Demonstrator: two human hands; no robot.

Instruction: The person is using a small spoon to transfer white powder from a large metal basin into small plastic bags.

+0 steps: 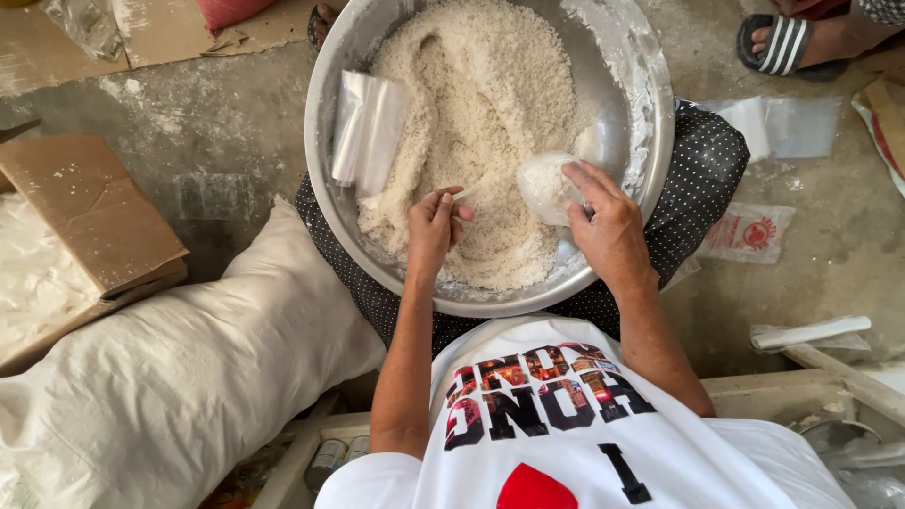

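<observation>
Big steel bowl (650, 113) sitting right in the person's lap, heaped with white grainy rice-like stuff (481, 104) that has been furrowed through the middle. Left hand (432, 226) is down at about 6 o'clock in the bowl, fingers curled together and pinched on something small and thin, a stick or handle by the look of it; I can't make out what it is. Right hand (608, 221) sits over at 4 o'clock, closed on the mouth of a small clear plastic bag (545, 184) already plump with the white grains, the bag resting against the inner wall of the bowl. The two hands are near each other, with a strip of grains between them.

Up at 9 o'clock inside the bowl, a stack of flat clear bags (368, 127) leans on the rim, touching the heap. White powder coats the bowl's upper right wall.

Around the bowl: dotted dark fabric (702, 174) under it, a large white sack (179, 368) lying at 8 o'clock on the floor, flattened cardboard (90, 203) at 9 o'clock just beside it. At 3 o'clock a printed plastic bag (749, 231) lies on the dusty concrete floor (226, 123). At 1 o'clock, another person's foot in a striped sandal (787, 42), well apart from the bowl.
</observation>
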